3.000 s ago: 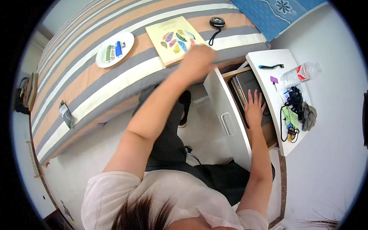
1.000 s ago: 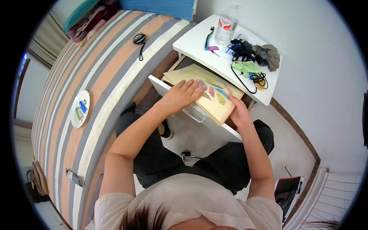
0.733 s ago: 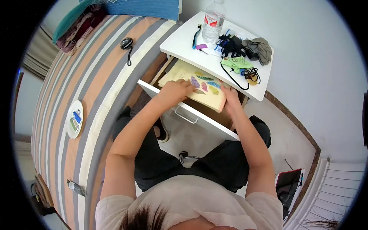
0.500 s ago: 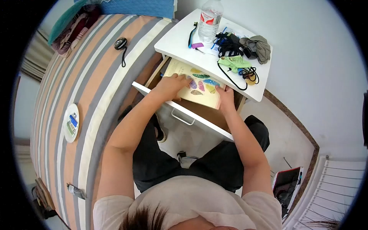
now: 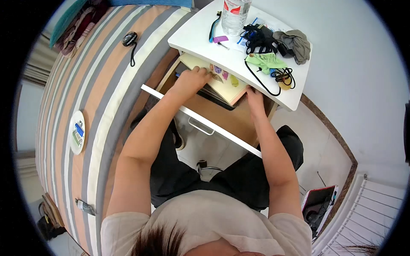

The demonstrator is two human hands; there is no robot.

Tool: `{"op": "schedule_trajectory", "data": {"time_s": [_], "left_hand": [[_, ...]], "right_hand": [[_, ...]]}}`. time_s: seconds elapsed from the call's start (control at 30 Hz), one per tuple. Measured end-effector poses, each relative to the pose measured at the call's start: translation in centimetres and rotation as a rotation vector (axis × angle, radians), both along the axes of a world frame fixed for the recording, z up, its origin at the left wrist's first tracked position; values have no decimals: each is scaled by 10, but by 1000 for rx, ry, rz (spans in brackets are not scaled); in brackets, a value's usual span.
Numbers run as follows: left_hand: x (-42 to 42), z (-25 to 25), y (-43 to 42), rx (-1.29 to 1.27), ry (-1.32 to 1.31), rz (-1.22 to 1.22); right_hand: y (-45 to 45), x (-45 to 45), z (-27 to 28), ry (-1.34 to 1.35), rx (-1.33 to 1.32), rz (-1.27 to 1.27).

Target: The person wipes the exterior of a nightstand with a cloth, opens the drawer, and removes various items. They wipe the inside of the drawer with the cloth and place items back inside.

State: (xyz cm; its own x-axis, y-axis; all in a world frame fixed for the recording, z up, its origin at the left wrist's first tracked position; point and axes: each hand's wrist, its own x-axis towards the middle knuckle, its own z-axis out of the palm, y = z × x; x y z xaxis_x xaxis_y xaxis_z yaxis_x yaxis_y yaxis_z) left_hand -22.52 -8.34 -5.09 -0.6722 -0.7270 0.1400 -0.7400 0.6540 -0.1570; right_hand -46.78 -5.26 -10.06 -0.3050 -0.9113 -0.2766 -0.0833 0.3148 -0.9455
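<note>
A cream notebook (image 5: 226, 89) with colourful leaf-like or feather-like pictures lies partly inside the pulled-out drawer (image 5: 234, 123). Its far part is hidden under the nightstand top. My left hand (image 5: 193, 82) grips the notebook's left near side, fingers bent over the cover. At its right corner, my right hand (image 5: 255, 100) is closed around the edge, with some fingers out of sight. Beneath the notebook, dark-edged flat items show in the drawer.
On the white nightstand top (image 5: 196, 38) stand a water bottle (image 5: 235, 17), a toothbrush (image 5: 214, 26), black straps (image 5: 258, 40), a grey cloth (image 5: 294, 45) and a green cloth (image 5: 267, 62). A striped bed (image 5: 100, 102) is at left, holding a white plate (image 5: 73, 143).
The notebook has slid deeper into the drawer, under the nightstand top, both hands moving with it. More of the drawer floor and the dark-edged items now show. The view has shifted slightly.
</note>
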Motion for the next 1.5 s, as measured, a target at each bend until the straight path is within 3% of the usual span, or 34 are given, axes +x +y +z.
{"op": "schedule_trajectory", "data": {"time_s": [0.03,0.13,0.2,0.33,0.37,0.47,0.53,0.67,0.73,0.87,0.97,1.07,1.23,1.33,1.37,1.43,1.5], "left_hand": [[-2,-2,2,-11,-38,13],[-9,-2,7,18,-44,90],[-6,2,3,53,28,16],[4,3,-12,-7,188,-116],[16,3,-21,76,254,-1],[51,-2,-46,156,485,403],[78,-31,-68,216,642,474],[79,-40,-69,342,566,563],[67,0,-52,365,491,591],[69,15,-36,409,256,582],[71,6,-37,367,266,556],[67,3,-36,320,286,569],[58,11,-33,359,324,647],[57,7,-25,271,297,557],[59,5,-23,149,262,443],[62,0,-20,-92,189,223],[59,5,-21,76,112,223]], "right_hand": [[-2,1,2,93,31,34],[-20,-12,-10,387,-202,297],[-38,-25,-40,624,-412,367],[-40,-15,-50,561,-505,221],[-39,-14,-49,408,-431,228],[-32,-13,-37,458,-291,259],[-28,-8,-35,498,-227,224],[-18,3,-24,468,-55,147],[-19,0,-23,336,-8,166],[-22,-4,-37,125,55,189],[-10,5,0,358,79,294],[-7,3,-5,469,-36,333],[-2,-4,14,565,40,451],[20,-10,25,645,-150,382],[33,-8,31,819,-330,333],[59,-4,85,626,-100,467],[62,-4,111,540,13,501]]}}
